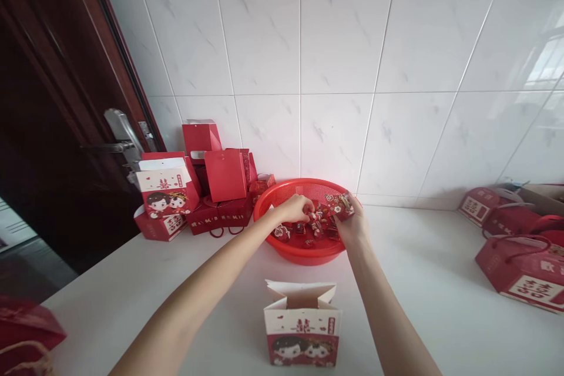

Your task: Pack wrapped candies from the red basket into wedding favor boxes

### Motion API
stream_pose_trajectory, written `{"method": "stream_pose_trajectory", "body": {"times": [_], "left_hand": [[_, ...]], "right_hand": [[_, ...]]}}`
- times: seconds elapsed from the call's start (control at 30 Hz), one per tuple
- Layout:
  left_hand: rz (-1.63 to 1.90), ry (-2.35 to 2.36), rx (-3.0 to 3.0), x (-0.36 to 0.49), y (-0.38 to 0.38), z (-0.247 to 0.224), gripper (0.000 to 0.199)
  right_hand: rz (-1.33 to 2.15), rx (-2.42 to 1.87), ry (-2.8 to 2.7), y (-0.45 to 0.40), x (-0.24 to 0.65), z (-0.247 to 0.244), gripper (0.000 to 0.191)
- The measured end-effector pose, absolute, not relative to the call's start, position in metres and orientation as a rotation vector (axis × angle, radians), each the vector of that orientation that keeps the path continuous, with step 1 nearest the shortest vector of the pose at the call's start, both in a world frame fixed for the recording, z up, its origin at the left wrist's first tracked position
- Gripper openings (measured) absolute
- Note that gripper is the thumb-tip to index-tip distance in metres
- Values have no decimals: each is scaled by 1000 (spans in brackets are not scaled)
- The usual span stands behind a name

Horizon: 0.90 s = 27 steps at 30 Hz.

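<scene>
Head view: left hand (298, 209) in the red basket (304, 257), fingers bunched at wrapped pieces (315, 227), pinch unclear; right hand (356, 228) clasps a patterned packet (337, 204) over the basket; open box (303, 335) stands in front.

Left arm (215, 273) and right arm (383, 305) stretched forward, left hand (298, 210) with fingers curled, perhaps pinching from where I stand, right hand (356, 228) turned inward, gripping.
</scene>
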<state>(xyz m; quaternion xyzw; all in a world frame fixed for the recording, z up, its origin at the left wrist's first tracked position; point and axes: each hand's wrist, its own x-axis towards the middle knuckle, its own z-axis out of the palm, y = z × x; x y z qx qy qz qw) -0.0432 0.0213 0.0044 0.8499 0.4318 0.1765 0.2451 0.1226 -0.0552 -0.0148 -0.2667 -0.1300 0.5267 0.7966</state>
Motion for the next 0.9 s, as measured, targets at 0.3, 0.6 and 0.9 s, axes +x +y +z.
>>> {"method": "stream_pose_trajectory", "body": {"times": [0.3,0.6,0.9], "left_hand": [[970,1051,1997,-79,-41,25,48],[1359,731,1448,-81,-93,38,43],[1369,549,1588,-92,-126,64,20]], "right_hand": [[1232,-529,-482,-67,122,-4,32],[1291,-565,-718,-113,132,29,40],[1284,-752,-954,-164,140,71,40]]}}
